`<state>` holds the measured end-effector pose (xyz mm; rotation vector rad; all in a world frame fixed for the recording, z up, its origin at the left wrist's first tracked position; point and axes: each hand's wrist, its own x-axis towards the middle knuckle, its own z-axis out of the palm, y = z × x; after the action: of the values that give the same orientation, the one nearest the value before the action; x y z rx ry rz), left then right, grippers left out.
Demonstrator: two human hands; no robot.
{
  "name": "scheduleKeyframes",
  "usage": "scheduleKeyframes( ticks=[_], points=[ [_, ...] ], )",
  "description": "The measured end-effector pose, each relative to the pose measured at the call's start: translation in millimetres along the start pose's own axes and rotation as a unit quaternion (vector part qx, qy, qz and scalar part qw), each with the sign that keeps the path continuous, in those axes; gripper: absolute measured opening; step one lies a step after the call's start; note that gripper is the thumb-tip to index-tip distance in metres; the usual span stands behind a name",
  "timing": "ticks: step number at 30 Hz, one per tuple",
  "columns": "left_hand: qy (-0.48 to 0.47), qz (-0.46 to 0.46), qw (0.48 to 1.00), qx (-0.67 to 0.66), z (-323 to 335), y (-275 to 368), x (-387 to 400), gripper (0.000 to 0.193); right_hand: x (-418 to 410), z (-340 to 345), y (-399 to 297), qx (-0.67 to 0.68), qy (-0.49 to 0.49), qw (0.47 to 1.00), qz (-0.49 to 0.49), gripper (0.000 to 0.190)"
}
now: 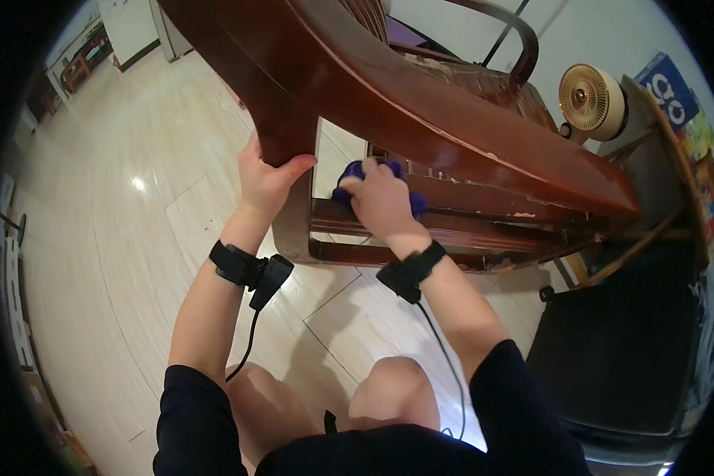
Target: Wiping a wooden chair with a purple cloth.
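Note:
My left hand (268, 178) grips the front post (294, 140) of a dark red wooden armchair, its thumb lying across the near face. To the right of that post, my right hand (384, 199) presses a purple cloth (346, 181) onto the chair's lower side rail (452, 229), under the armrest. The curved, glossy armrest (428, 125) sweeps above both hands from the top left to the right. Its lower edge has chipped varnish. Fingers of the right hand partly cover the cloth.
A round fan (592, 101) stands beyond the chair at the right. In front of it, a black padded seat (619, 357) is at my right side. Pale tiles (131, 250) cover the floor. Black cables (443, 348) run from both wrist straps.

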<state>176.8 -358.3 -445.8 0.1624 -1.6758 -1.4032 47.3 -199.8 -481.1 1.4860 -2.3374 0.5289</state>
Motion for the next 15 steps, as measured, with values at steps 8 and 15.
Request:
scheduleKeyframes(
  ticks=[8,15],
  points=[
    [-0.002,-0.010,1.000,-0.013,2.0,11.9,-4.4,0.060,-60.6,-65.7,92.4,-0.144,-0.083,0.960,0.227,0.035],
    [-0.002,0.002,0.999,0.039,2.1,15.2,-2.6,0.064,-31.7,-32.3,0.5,-0.120,-0.105,0.979,0.124,0.031]
  ],
)
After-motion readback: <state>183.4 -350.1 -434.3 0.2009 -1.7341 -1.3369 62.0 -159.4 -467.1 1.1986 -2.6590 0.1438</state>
